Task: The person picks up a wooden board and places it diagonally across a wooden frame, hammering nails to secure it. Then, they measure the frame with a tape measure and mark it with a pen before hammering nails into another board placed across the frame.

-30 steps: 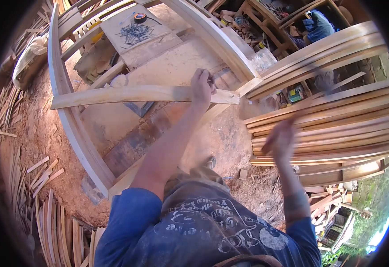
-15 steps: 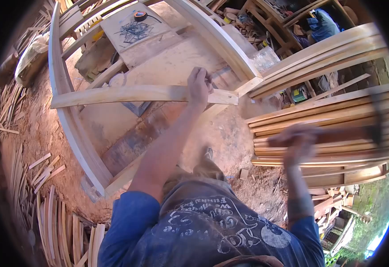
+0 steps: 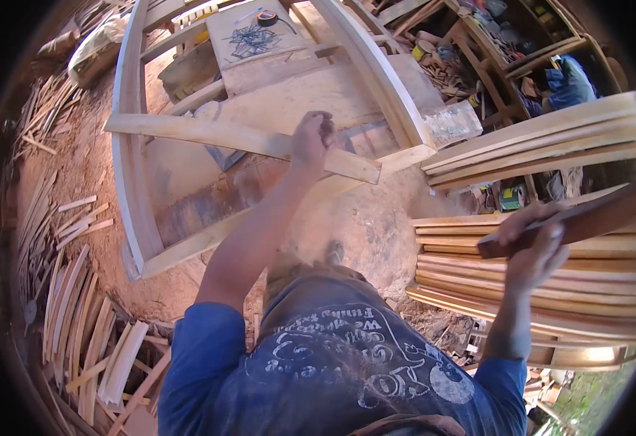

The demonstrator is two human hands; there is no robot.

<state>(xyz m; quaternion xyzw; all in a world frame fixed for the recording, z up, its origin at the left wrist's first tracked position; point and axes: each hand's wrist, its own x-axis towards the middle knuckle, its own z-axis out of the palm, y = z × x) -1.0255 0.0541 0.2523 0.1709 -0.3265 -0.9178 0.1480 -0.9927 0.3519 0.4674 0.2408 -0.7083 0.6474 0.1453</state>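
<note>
My left hand [image 3: 311,144] is closed around a pale wooden slat [image 3: 194,132]. That slat lies slantwise over a wooden frame [image 3: 127,160], its left end past the frame's left rail and its right end near the front right corner. At the right, my right hand [image 3: 534,247] grips the dark wooden handle of a hammer [image 3: 587,221]. The handle points up and right, and the hammer's head cannot be made out at the dark picture edge. Beneath the right hand is a stack of long wooden pieces [image 3: 478,265].
Beyond the slat, a board [image 3: 245,22] carries a heap of nails [image 3: 254,41] and a tape measure [image 3: 266,18]. Shelves [image 3: 543,58] with a blue cloth [image 3: 571,81] stand at the far right. Loose wood strips [image 3: 78,320] cover the ground on the left.
The slat has tilted, its left end now farther up and its right end lower. My right hand and the hammer have moved right, with the head leaving clear sight. The view has shifted too.
</note>
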